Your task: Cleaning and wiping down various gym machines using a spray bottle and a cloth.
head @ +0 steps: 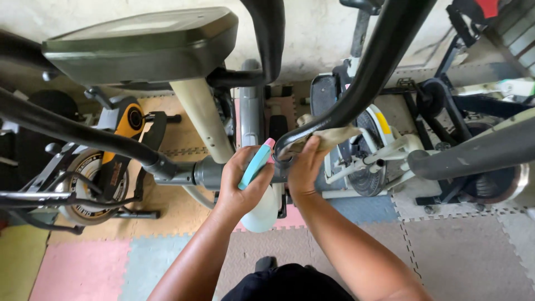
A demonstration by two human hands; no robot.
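Observation:
My left hand (pixel 241 184) grips a white spray bottle (pixel 263 209) with a teal and pink trigger head, held just below the grey handlebar joint (pixel 209 173) of an exercise machine. Pressed against the base of the curved black handlebar (pixel 362 83), my right hand (pixel 305 167) holds a beige cloth (pixel 334 135). The cloth wraps partly around the bar where it meets the joint. A dark console panel (pixel 142 42) of the machine sits above my hands on a cream post (pixel 203 120).
An orange and black exercise bike (pixel 106 167) stands at the left. Another white and black bike (pixel 373 161) and dark frames crowd the right. Coloured foam floor mats (pixel 83 267) lie below. A second black handlebar (pixel 67 131) stretches left.

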